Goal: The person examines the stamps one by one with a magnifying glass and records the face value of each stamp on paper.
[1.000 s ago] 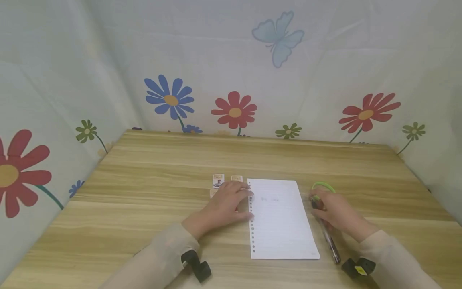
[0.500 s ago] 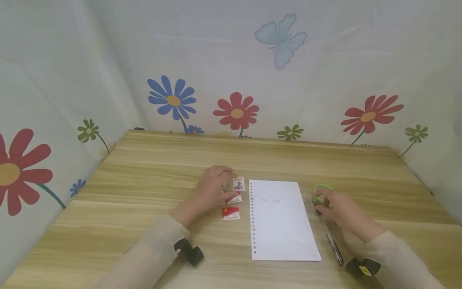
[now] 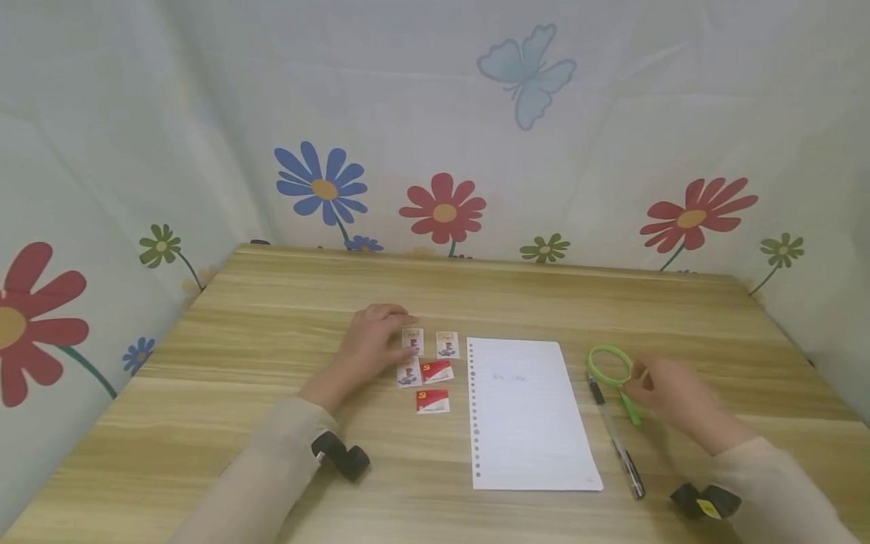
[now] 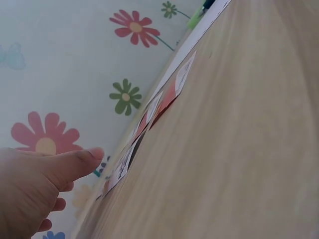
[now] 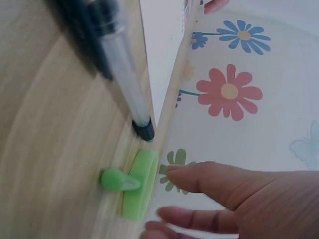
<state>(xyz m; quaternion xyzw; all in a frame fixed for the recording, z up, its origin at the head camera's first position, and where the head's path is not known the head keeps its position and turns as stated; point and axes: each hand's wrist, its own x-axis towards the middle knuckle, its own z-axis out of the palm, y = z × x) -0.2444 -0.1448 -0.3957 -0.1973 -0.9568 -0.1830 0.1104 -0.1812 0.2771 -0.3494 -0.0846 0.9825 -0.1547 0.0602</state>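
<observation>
My left hand (image 3: pixel 367 344) hovers at the left of several small stamps, its thumb overlapping the pale stamps in the head view. Two stamps are red and white, such as the lower red stamp (image 3: pixel 433 401); the others are pale with small pictures, like the upper right stamp (image 3: pixel 448 345). In the left wrist view the thumb (image 4: pixel 79 163) stretches out over the stamps, holding nothing. Beside a green magnifying glass (image 3: pixel 630 410) is my right hand (image 3: pixel 680 397). The right wrist view shows its thumb and fingers spread apart, with the magnifying glass (image 5: pixel 139 184) lying in front of them.
A lined white sheet (image 3: pixel 530 431) with punched holes and faint writing lies between the hands. A clear pen with black ends (image 3: pixel 617 442) lies along its right side. Behind the wooden table (image 3: pixel 476 291) hangs a flower-printed cloth (image 3: pixel 381 91).
My left hand has moved left and away from the sheet, uncovering the stamps. The right hand has drawn back to the right from the magnifying glass and pen, which now show fully.
</observation>
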